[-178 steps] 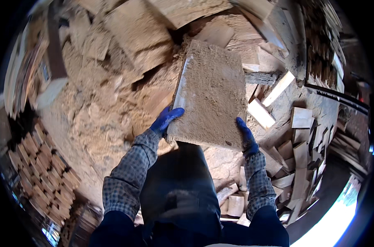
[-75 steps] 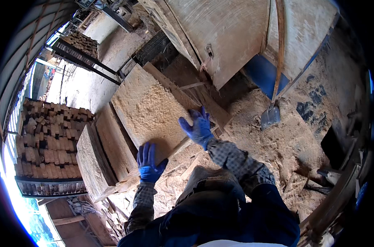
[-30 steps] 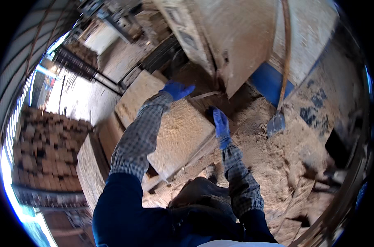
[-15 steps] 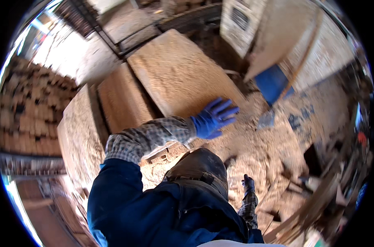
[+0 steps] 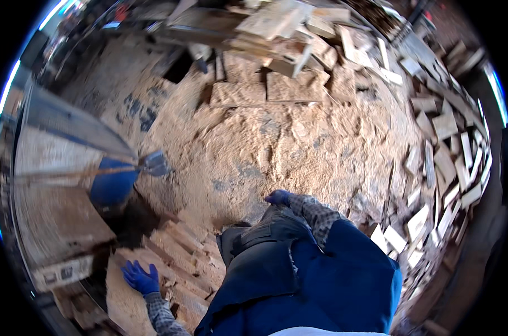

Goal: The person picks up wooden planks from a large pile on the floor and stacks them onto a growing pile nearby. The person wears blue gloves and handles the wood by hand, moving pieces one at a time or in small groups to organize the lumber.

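My left hand (image 5: 141, 278), in a blue glove, lies with fingers spread at the edge of a sawdust-covered wooden slab (image 5: 122, 302) at the lower left. Nothing shows in its grasp. Beside it run several ridged, sawdust-covered timbers (image 5: 187, 263). My right hand (image 5: 278, 197), also gloved in blue, is held low in front of my leg (image 5: 259, 235). Its fingers are foreshortened and blurred, and I see no object in it. Checked cuffs and dark blue sleeves cover my arms.
Sawdust (image 5: 276, 145) covers the floor ahead. Stacked wood blocks (image 5: 296, 84) stand at the far side, and loose offcuts (image 5: 447, 162) are heaped along the right. On the left are a pale panel (image 5: 58, 154), a blue piece (image 5: 113, 182) and a long thin stick (image 5: 64, 175).
My view has swung round to the right, bringing the sawdust floor and offcuts to the middle. The spread left hand now shows at lower left; the right hand appears farther forward, by my leg.
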A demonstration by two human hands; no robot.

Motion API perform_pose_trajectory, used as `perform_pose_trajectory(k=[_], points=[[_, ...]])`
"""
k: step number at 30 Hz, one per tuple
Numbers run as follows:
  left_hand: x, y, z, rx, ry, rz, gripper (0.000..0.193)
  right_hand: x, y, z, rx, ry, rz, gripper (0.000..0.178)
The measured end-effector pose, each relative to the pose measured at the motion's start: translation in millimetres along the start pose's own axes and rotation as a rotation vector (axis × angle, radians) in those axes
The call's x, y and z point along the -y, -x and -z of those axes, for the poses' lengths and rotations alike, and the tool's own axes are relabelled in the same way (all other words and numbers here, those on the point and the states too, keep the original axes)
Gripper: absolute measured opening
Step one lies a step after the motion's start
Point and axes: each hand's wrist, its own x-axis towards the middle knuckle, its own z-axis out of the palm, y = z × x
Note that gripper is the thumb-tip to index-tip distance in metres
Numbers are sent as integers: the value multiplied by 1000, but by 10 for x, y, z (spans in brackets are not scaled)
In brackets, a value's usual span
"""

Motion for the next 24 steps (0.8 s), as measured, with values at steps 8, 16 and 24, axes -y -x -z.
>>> perform_pose_trajectory(k=[8, 16, 24], points=[[-2826, -36, -1386, 782, 1088, -271, 37, -2170, 1230, 649, -250, 19, -311, 54], [-4727, -543, -801, 1342, 913, -220, 36, -4129, 1513, 1395, -727, -863, -502, 40], [-6257, -1906, -963, 1291, 749, -180, 49, -4237, 1360, 1920, -513, -1216, -367, 43]])
